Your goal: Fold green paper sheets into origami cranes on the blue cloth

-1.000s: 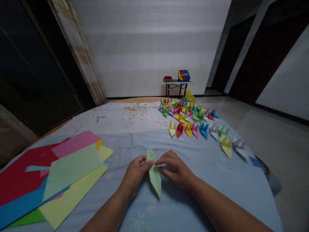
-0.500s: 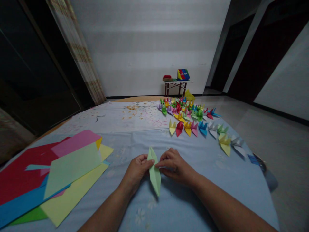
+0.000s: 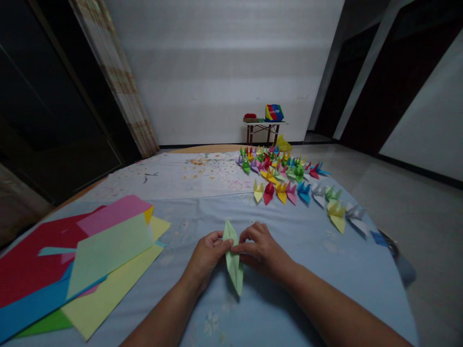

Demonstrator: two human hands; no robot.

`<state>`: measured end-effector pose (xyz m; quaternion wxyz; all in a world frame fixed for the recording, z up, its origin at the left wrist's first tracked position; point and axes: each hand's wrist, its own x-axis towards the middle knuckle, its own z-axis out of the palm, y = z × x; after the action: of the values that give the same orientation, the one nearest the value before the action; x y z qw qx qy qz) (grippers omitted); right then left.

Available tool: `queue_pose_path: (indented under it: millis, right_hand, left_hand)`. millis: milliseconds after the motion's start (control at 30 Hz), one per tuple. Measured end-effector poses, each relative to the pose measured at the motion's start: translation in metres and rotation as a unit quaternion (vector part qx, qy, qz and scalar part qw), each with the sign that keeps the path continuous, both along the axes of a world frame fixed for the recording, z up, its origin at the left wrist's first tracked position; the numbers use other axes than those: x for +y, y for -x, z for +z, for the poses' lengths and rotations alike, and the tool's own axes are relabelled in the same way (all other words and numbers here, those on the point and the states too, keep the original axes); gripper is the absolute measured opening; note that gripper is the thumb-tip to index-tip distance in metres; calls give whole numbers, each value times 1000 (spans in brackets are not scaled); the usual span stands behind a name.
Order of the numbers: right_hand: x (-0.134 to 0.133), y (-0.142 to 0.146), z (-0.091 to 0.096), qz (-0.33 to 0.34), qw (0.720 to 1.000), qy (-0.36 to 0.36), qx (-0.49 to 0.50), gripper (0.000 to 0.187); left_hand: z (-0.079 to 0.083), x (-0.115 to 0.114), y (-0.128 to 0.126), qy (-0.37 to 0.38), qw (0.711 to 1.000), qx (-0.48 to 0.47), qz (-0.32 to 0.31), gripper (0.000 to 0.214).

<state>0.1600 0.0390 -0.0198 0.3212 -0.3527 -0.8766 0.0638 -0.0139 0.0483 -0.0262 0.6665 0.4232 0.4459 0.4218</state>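
Observation:
A pale green piece of folded paper [image 3: 235, 272], long and diamond-shaped with pointed ends, is held above the blue cloth in front of me. My left hand [image 3: 210, 251] grips it from the left, thumb pressed across its middle and fingers behind. From the right, my right hand [image 3: 263, 248] pinches its right edge near the middle, thumb and index finger together. The fingertips of both hands almost meet on the paper. The right hand's lower fingers are partly hidden.
Loose coloured sheets [image 3: 108, 250] overlap at the left of the table. Several folded paper cranes [image 3: 281, 192] stand in rows and a cluster at the right and back. The blue tablecloth [image 3: 318, 289] covers the near table. A small table [image 3: 265, 123] with a colourful bag stands by the wall.
The folded green paper and both hands have shifted very slightly right. The right thumb and index finger sit a little closer to the left thumb. Both hands keep their hold.

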Motion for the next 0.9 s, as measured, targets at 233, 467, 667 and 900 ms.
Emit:
queue_pose_path:
  millis: [233,467,667,900]
  right_hand:
    - [0,4,-4,-22,993,48,106,9]
    - [-2,8,-2,-53,976,108,184,12]
    - [3,7,-7,-77,965,153,199,16]
    - [12,3,-13,-137,940,198,241,21]
  left_hand:
    - [3,-4,-4,-13,999,-24,-16,31]
    - [4,-7,-7,-21,999,-29,-35,30]
    - [8,-8,-7,-25,998,-45,-34,41]
    - [9,-11,-11,-84,995,-41,-15,58]
